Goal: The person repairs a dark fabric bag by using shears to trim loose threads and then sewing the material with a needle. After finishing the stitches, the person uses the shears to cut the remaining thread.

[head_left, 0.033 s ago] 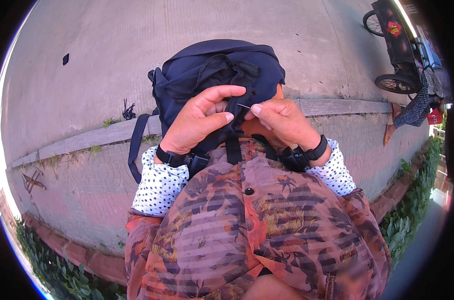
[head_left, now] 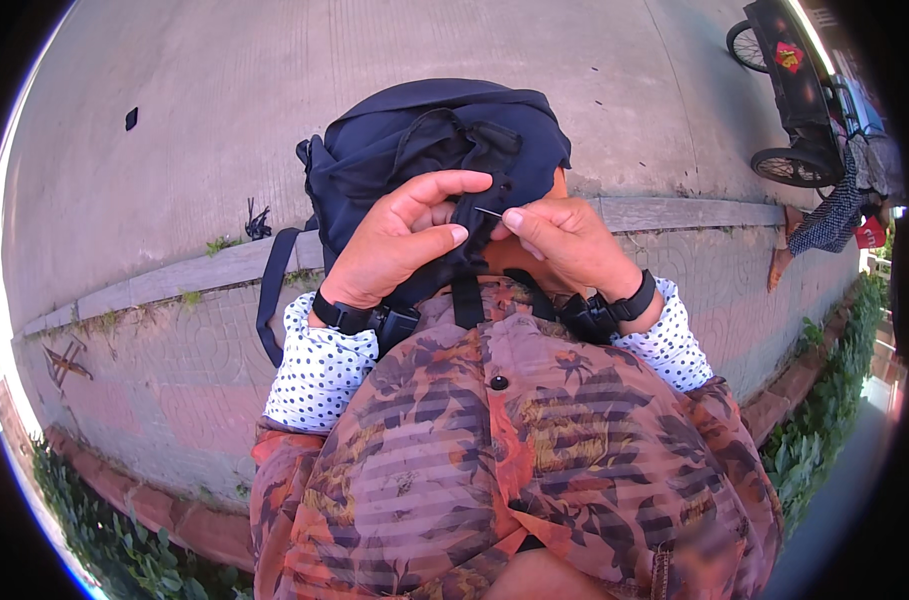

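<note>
Across my lap lies a dark navy backpack (head_left: 349, 160) with black fabric (head_left: 464, 215) bunched up at its near side. My left hand (head_left: 404, 232) grips this fabric with curled fingers. Its index finger stretches over the cloth, and the thumb stands a little apart below. Between thumb and fingertips, my right hand (head_left: 564, 240) pinches a thin needle (head_left: 487, 211). The needle points left at the black fabric, close to my left fingertips; whether its tip is in the cloth is too small to tell. Any thread is hard to make out.
A backpack strap (head_left: 274, 290) hangs at the left. On the pavement lie a small black object (head_left: 131, 119), a dark tangled bundle (head_left: 258, 219) and brown sticks (head_left: 68, 362). A kerb (head_left: 174, 278) crosses behind. At the right are a three-wheeled cart (head_left: 794, 90) and another person's leg (head_left: 824, 225).
</note>
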### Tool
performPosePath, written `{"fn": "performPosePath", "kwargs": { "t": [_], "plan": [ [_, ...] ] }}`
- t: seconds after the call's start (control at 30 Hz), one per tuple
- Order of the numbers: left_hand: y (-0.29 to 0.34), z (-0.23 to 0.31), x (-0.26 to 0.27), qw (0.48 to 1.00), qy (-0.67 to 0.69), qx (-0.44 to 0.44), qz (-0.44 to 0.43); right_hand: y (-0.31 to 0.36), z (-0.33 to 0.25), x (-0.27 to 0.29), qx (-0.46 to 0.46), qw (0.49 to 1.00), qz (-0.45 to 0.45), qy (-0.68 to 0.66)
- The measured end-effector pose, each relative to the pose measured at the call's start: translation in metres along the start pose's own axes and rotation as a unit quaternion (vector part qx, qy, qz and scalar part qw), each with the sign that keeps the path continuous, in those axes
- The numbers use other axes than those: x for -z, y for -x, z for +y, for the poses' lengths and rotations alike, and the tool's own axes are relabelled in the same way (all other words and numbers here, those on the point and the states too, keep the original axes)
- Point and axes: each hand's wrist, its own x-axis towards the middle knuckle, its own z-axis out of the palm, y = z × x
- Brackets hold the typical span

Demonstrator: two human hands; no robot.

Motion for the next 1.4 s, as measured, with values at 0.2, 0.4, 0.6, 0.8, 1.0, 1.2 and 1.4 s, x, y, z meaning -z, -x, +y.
{"fn": "performPosePath", "kwargs": {
  "t": [0.2,0.4,0.6,0.8,1.0,1.2,1.4],
  "plan": [
    [-0.001,-0.002,0.0,1.0,0.015,-0.005,-0.001,0.006,0.004,0.004,-0.046,0.999,0.003,-0.015],
    [-0.002,-0.004,0.002,0.999,0.028,-0.017,-0.007,0.008,0.011,0.005,-0.015,1.0,-0.014,-0.02],
    [-0.001,-0.002,0.0,1.0,0.026,-0.004,-0.002,0.002,0.001,-0.004,-0.009,0.999,-0.026,-0.042],
    [-0.001,-0.002,0.0,1.0,0.016,-0.007,-0.002,0.0,0.002,-0.008,0.025,0.997,-0.012,-0.07],
    [-0.001,-0.002,0.002,0.999,0.032,0.003,-0.004,0.004,0.003,-0.005,0.01,0.998,0.029,-0.045],
    [-0.002,-0.001,0.0,0.999,0.046,0.006,-0.01,0.008,0.011,0.001,-0.001,0.998,0.008,-0.057],
    [-0.001,0.0,0.001,0.999,0.048,0.001,-0.005,0.011,0.015,0.001,-0.034,0.998,-0.015,-0.045]
  ]
}}
